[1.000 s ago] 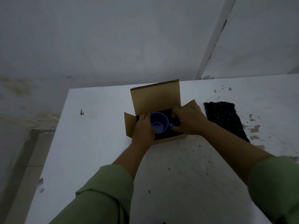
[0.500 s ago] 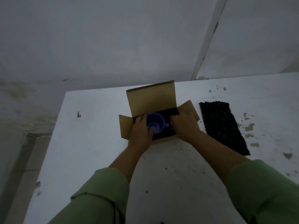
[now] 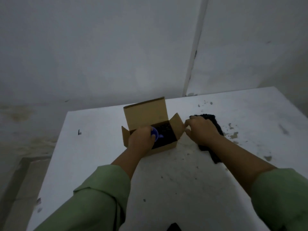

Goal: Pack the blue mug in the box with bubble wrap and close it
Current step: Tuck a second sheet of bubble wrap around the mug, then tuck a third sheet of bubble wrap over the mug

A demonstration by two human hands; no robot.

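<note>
While the left hand steadies the blue mug inside the open box, fingers curled round it, the right hand rests loosely spread on the dark bubble wrap on the worktop; best pinch one edge and lift it clear of the flap.

Mug in box; bubble wrap right of box, on table

Blue mug inside open box — bubble wrap beside.
</note>
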